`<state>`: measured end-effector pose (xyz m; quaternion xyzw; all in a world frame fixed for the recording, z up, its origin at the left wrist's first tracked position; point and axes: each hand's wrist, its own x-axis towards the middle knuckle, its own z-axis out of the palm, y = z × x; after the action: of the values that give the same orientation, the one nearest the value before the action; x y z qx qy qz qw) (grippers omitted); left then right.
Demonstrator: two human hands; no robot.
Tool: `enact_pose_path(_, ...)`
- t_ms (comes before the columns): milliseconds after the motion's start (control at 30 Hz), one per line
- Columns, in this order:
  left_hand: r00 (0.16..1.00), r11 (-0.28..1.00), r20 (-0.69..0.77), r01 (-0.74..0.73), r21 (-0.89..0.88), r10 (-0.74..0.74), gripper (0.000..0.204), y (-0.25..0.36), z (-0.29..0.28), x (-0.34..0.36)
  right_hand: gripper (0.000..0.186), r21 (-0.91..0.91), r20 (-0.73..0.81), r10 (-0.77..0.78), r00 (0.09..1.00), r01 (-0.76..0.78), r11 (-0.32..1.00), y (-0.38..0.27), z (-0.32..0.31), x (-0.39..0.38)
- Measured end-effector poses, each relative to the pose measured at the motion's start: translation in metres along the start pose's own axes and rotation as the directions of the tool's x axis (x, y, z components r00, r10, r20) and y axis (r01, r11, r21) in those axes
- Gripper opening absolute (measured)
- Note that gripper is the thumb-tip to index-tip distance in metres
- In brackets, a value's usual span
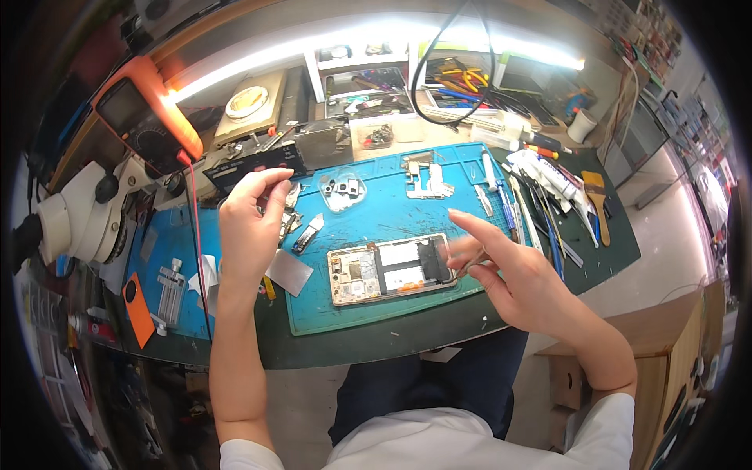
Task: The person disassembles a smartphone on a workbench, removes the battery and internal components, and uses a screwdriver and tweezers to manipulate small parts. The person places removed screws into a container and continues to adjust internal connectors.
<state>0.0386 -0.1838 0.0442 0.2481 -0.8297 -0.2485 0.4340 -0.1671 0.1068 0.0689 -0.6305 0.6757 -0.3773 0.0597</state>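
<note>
Head view: phone (pixel 362 287), back off with its insides showing, lies flat on the blue mat (pixel 376 319), just in front of the person. Right hand (pixel 513 282) is at the phone's right end: index stretched out, thumb and the other fingers bent close together; can't tell if they pinch anything, the fingertips overlap there. Left hand (pixel 254 218) is well apart from the phone, raised up-left of it, near the small parts (pixel 291 222); fingers bent, thumb and index tips slightly apart. Small module (pixel 309 234) lies between left hand and phone; silver sheet (pixel 290 272) is just left of the phone. Behind the phone: clear dish (pixel 342 191) with little dark pieces in it, and board (pixel 427 180) toward the mat's far edge. Left side: orange multimeter (pixel 149 117) tilted, red lead (pixel 195 227) running down from it; microscope (pixel 82 215), metal clamp (pixel 170 286) and orange plate (pixel 139 311) below. Right side: white tube (pixel 548 178) among slim tools, brush (pixel 597 205) beyond it. At the back, pliers (pixel 470 78) in a cluttered bin under the light strip (pixel 376 37), black cable (pixel 424 102) looping in front.
</note>
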Motion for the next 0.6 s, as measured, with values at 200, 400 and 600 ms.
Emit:
enact_pose_path(200, 0.999, 0.998, 0.024, 0.022, 0.062, -0.023, 0.016, 0.002, -0.003, -0.001, 0.064, -0.062, -0.007, -0.019, 1.000, 0.018, 0.998, -0.001, -0.002, 0.006)
enact_pose_path(400, 0.999, 0.995, 0.025, 0.017, 0.094, -0.020, 0.016, 0.001, -0.002, -0.001, 0.068, -0.095, 0.017, -0.042, 0.999, 0.043, 0.995, 0.002, -0.003, 0.008)
enact_pose_path(600, 0.997, 0.996, 0.063, 0.029, 0.090, -0.034, 0.016, 0.001, -0.001, -0.002, 0.069, -0.112, 0.082, 0.028, 0.996, -0.019, 0.994, 0.003, -0.010, 0.005)
